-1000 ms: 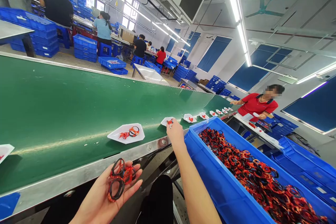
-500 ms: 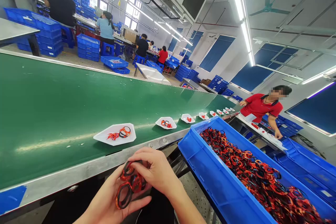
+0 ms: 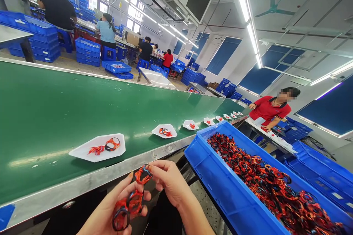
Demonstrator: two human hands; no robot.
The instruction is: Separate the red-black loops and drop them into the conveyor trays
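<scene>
Head cam: these red-and-black bands (image 3: 129,205) look light, floppy and tangle-prone, so I'd guess pinching a loop by its rim works best. Left hand (image 3: 106,214) is half-cupped, cradling the clump below the green belt (image 3: 55,117). Right hand (image 3: 169,181) is closed in a fingertip pinch on a single band (image 3: 143,174) just above it.

Head camera, near right hand (image 3: 168,181), faces conveyor (image 3: 55,110).
</scene>
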